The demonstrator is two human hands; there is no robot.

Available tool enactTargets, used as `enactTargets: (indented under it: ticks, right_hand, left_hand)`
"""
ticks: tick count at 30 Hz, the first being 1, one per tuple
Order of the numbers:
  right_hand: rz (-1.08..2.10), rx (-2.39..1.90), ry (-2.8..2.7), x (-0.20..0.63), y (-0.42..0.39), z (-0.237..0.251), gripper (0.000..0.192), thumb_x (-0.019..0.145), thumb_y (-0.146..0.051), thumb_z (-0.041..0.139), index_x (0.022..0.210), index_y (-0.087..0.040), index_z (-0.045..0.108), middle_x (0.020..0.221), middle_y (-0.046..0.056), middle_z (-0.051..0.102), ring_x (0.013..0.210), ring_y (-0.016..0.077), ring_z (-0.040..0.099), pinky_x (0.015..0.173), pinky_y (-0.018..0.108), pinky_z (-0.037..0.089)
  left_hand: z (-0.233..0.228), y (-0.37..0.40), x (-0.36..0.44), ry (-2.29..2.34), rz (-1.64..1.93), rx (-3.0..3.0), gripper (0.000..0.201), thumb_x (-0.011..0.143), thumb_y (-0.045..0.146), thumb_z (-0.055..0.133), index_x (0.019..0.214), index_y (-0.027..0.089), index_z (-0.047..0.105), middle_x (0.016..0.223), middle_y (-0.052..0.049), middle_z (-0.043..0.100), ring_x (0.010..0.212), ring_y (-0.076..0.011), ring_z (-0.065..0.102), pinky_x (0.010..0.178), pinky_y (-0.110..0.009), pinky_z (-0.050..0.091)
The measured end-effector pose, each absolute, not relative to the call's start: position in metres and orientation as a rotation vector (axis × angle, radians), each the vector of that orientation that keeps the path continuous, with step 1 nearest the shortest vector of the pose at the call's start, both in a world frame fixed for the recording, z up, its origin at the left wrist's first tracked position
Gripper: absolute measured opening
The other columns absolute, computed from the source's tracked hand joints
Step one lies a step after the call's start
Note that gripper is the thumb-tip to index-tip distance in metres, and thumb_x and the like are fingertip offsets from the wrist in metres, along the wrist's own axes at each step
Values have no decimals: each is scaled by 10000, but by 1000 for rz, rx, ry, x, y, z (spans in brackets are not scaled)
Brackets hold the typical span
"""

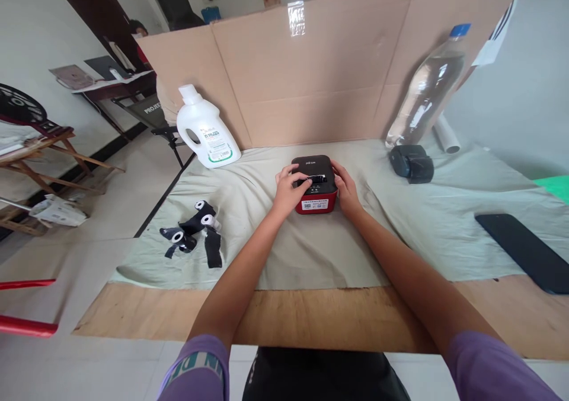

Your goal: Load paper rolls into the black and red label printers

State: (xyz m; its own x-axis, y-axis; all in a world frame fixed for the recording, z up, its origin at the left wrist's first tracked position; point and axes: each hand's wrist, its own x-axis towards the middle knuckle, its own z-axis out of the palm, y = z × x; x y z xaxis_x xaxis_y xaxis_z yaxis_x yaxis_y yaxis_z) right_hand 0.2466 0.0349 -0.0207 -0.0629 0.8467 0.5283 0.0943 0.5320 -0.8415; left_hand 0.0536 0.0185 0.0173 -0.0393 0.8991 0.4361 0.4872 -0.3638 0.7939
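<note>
Where the pale green cloth point(275, 252) covers the wooden table point(311, 318), seen from left to right: near the cloth's left edge, a loose tangle of black ribbon with small white-cored rolls point(193, 235); toward the far left corner, upright against the brown cardboard screen point(311, 75), a white plastic detergent jug with a green label point(205, 129)

At the middle of the cloth, a small red and black box-shaped label printer point(313, 184), label side facing the near edge. Left hand point(288, 190) laid over the printer's left top, fingers curled loosely, fingertips resting by the slot on its lid; not clamped round anything. Right hand point(345, 192) pressed flat against the printer's right side, fingers together and half open, thumb on the upper edge

Farther right, close to the far edge, a small black squat device point(412, 162), just beside it a tall clear plastic bottle with a blue cap point(429, 89) leaning on the screen, and a white tube point(446, 133) lying behind. Near the right edge, a flat black phone point(527, 250) face down
</note>
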Motion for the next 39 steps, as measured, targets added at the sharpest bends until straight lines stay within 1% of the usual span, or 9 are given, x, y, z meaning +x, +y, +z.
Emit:
enactTargets:
  ticks: [3,5,8,11,13,16,19,28,39]
  right_hand:
    - [765,-803,-1504,245,38,-23,635,929,-670,461,1416,-270,539,1480,70,549,1355,281,509,1169,455,382]
    - [778,-801,-1488,246,40,-22,625,921,-665,485,1396,-266,552,1462,74,563,1347,281,517,1176,458,372]
    - [860,-840,-1498,252,37,-20,627,888,-675,533,1364,-270,574,1432,72,591,1348,290,516,1175,474,375]
    - [964,-854,-1592,259,26,-18,638,879,-654,569,1408,-298,538,1469,58,564,1368,296,506,1159,485,399]
    - [942,-887,-1693,259,16,-17,727,836,-621,658,1465,-305,478,1458,70,572,1321,319,551,1119,517,440]
    - [731,-1006,-1792,247,5,-15,955,702,-569,815,1518,-289,406,1374,107,626,1228,371,609,1052,586,476]
    - [583,-1055,-1804,220,4,-7,1056,652,-571,843,1543,-278,358,1382,129,610,1253,397,586,1045,611,468]
    - [813,-749,-1845,82,60,33,936,717,-485,815,1523,-294,379,1366,94,629,1210,346,614,1031,521,493]
    - [1001,-595,-1849,-40,117,1,971,694,-379,835,1521,-284,336,1441,85,570,1294,351,546,1084,516,443]
  left_hand:
    - [12,19,56,1416,1403,1674,31,827,243,724,854,228,726,1401,-72,520,1400,-280,429,1200,-444,317]
    - [13,18,58,1394,1417,1538,223,821,214,719,1041,240,694,1459,-72,482,1450,-267,380,1208,-416,317]
    - [17,17,62,1295,1368,1255,605,831,205,697,1392,282,482,1505,-69,477,1432,-243,427,1178,-390,370]
    - [21,18,63,1176,1316,1036,746,840,228,680,1501,291,339,1549,-61,456,1391,-214,487,1147,-349,409]
    - [23,20,61,1133,1302,982,747,818,243,698,1489,278,371,1525,-65,491,1363,-218,516,1127,-346,429]
    - [29,18,53,1072,1252,1016,596,797,228,680,1373,250,530,1304,-62,669,1217,-245,623,1060,-382,485]
    - [44,13,34,1097,1276,1043,491,784,193,655,1271,238,612,1175,-40,725,1125,-241,663,1023,-385,506]
    - [92,42,-90,1339,1487,1052,546,684,192,779,1211,184,636,1097,-89,743,991,-266,701,924,-428,559]
    - [58,84,-213,1508,1429,1047,570,635,257,837,1171,201,652,1033,-66,759,910,-232,716,899,-410,576]
